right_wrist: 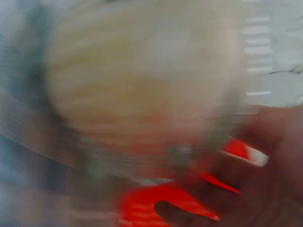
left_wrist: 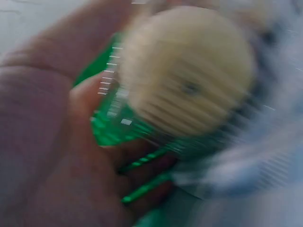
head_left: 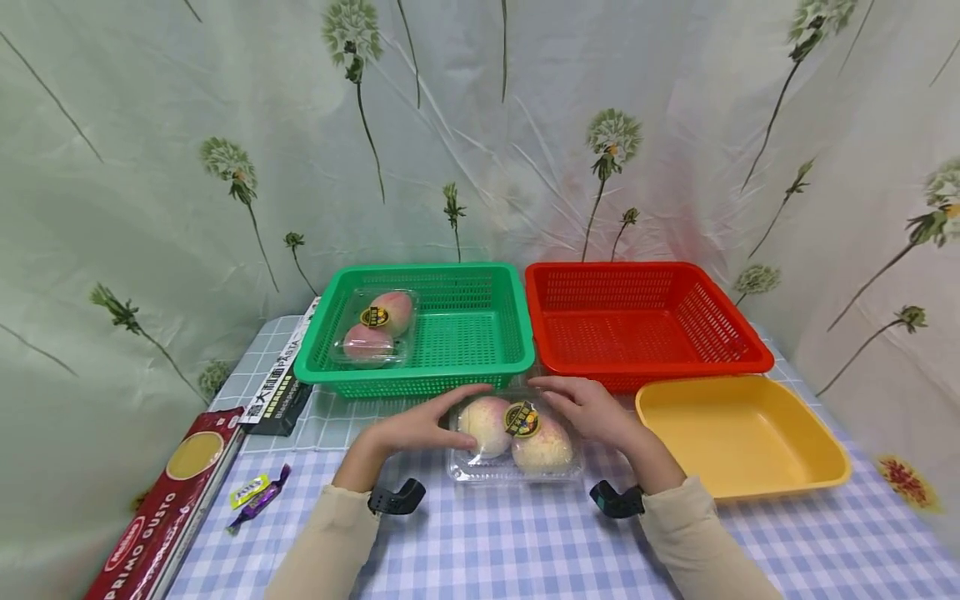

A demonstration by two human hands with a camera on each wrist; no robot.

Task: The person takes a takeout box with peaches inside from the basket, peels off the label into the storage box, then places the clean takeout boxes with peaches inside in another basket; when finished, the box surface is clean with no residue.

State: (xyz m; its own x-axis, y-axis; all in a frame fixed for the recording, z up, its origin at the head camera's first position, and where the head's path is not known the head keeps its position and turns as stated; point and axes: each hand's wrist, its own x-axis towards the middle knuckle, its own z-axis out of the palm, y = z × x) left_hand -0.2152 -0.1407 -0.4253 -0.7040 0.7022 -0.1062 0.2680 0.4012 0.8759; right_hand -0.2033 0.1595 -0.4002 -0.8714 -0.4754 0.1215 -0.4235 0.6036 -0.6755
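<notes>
- Head view: clear ribbed plastic box [head_left: 517,477] with two round yellow-and-pink peach-like fruits [head_left: 486,427] sits mid-scene, just in front of the baskets. Can't tell if it's off the cloth.
- Left hand [head_left: 429,425] grips its left end, thumb on the near side; right hand [head_left: 588,408] grips the right end. Spread only as wide as the box.
- Behind, left: green plastic mesh basket [head_left: 457,337], second clear fruit box [head_left: 408,337] inside. Beside it: red plastic mesh basket [head_left: 607,329]; shallow yellow plastic tray [head_left: 742,442] nearer me on the right.
- Far left of the blue-white checked cloth [head_left: 480,550]: long red carton [head_left: 168,508], purple-wrapped sweet [head_left: 258,502].
- Left wrist view: blurred; fingers round the box edge, pale fruit inside, green basket beyond.
- Right wrist view: worse blur; fingers at the box's side, red basket beyond. Exact fingertip contact unclear.
</notes>
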